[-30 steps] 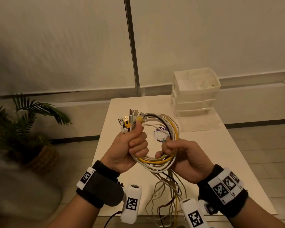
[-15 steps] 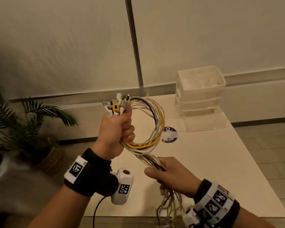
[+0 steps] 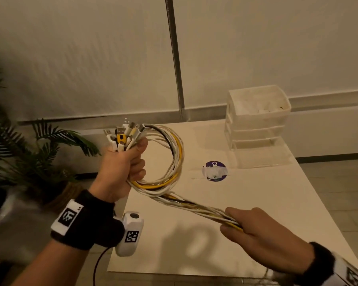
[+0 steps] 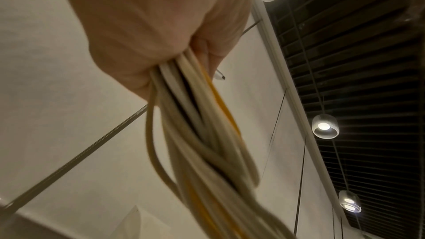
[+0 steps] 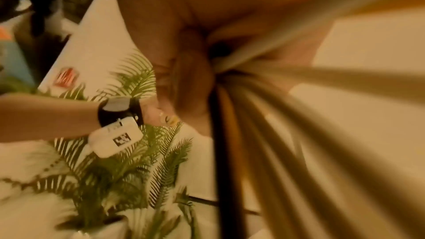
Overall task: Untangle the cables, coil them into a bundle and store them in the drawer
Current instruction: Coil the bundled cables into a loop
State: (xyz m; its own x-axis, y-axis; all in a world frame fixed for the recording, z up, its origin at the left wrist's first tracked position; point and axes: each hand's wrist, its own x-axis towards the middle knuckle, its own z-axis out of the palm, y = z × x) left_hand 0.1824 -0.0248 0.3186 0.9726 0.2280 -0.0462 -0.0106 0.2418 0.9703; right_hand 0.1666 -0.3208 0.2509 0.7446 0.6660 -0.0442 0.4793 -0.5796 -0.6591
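Observation:
A bundle of white, yellow and black cables (image 3: 174, 162) forms one loop in the air above the table's left part. My left hand (image 3: 124, 166) grips the loop in a fist, the plug ends (image 3: 124, 135) sticking up out of it. From the loop the cables run as a taut strand (image 3: 196, 205) down to the right into my right hand (image 3: 248, 230), which holds them in curled fingers. The left wrist view shows the cables (image 4: 195, 134) leaving the fist (image 4: 156, 34). Blurred cables (image 5: 299, 134) fan out in the right wrist view. The white drawer unit (image 3: 256, 120) stands at the table's far right.
The white table (image 3: 246, 203) carries a round purple sticker with a white scrap (image 3: 215, 171) near the drawers. A clear drawer (image 3: 262, 155) sticks out at the unit's bottom. A potted palm (image 3: 29, 162) stands on the floor to the left. A metal pole (image 3: 175, 58) runs up the wall.
My left hand rose and moved left with the loop. My right hand slid down the cables away from the loop, toward the lower right, pulling the strand straight.

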